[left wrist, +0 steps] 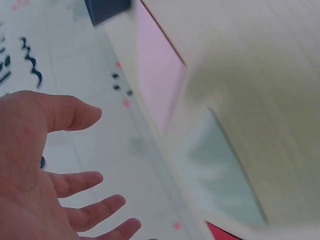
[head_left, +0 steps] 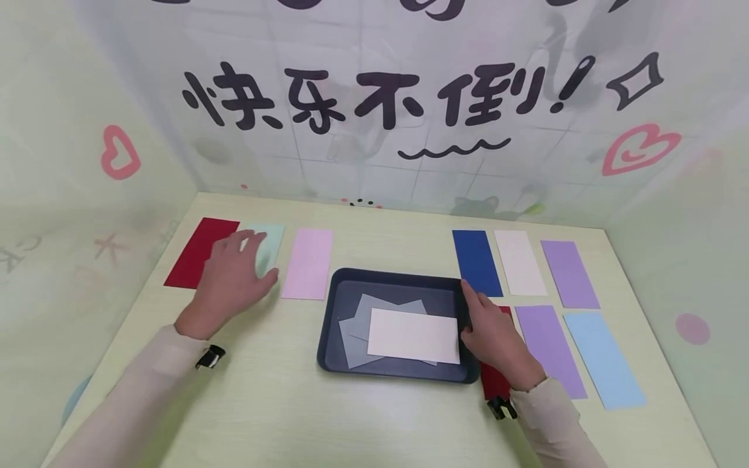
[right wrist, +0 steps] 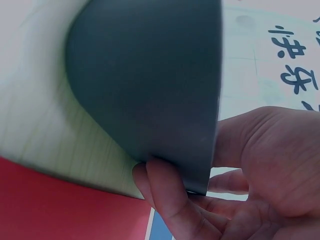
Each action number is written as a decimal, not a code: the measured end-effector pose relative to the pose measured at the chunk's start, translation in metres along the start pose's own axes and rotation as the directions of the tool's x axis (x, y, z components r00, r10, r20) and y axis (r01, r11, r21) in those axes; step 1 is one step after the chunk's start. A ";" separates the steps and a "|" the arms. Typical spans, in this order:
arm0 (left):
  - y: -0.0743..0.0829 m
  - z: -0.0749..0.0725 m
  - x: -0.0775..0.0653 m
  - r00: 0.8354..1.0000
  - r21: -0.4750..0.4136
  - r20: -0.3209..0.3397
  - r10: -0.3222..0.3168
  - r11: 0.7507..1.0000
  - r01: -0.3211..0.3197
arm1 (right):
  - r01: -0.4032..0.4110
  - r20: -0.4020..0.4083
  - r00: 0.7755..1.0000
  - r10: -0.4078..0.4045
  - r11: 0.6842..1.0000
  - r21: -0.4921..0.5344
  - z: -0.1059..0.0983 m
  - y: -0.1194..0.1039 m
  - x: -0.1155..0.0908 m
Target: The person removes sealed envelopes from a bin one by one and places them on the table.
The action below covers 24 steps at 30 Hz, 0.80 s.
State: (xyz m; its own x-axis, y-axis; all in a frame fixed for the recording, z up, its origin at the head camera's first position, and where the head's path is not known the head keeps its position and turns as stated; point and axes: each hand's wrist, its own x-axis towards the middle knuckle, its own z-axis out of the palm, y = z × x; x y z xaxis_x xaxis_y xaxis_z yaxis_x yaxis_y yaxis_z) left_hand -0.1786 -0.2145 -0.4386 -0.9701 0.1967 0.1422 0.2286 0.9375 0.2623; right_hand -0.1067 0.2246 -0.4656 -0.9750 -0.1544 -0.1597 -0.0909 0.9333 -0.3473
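My left hand is over the left part of the table, its fingers spread apart and nothing held. Below it lie a red paper rectangle and a pale mint one, both partly covered by the hand in the head view. The left wrist view shows a gap between the fingers and the mint paper. My right hand grips the right side of a dark blue-grey tray, thumb and fingers on its wall. Inside the tray, a white paper rectangle overlaps several grey-blue papers.
A pink paper lies left of the tray. To its right are blue, white, purple, another purple, light blue and partly hidden red papers. Printed curtains enclose the table.
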 end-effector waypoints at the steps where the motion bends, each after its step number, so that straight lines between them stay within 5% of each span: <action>1: 0.009 0.000 0.000 1.000 0.012 -0.009 0.030 0.999 -0.030 | -0.004 0.001 1.000 0.004 1.000 -0.002 0.000 0.000 0.000; 9: 0.078 0.004 0.001 0.969 0.076 0.008 0.247 0.966 -0.247 | -0.023 0.002 1.000 0.023 1.000 -0.001 0.002 0.000 0.000; 18: 0.135 0.020 -0.008 0.875 0.102 0.050 0.481 0.869 -0.484 | -0.011 -0.005 1.000 0.011 1.000 -0.001 0.003 0.001 0.000; 24: 0.160 0.037 -0.017 0.818 0.094 0.186 0.545 0.818 -0.567 | -0.010 -0.005 1.000 0.010 1.000 -0.005 0.003 0.001 0.001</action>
State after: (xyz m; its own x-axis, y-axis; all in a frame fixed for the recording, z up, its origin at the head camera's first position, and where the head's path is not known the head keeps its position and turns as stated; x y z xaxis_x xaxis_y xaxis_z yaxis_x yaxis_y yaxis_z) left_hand -0.1290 -0.0572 -0.4342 -0.6838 0.7251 0.0819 0.7293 0.6828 0.0444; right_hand -0.1073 0.2248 -0.4691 -0.9768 -0.1435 -0.1588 -0.0821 0.9364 -0.3412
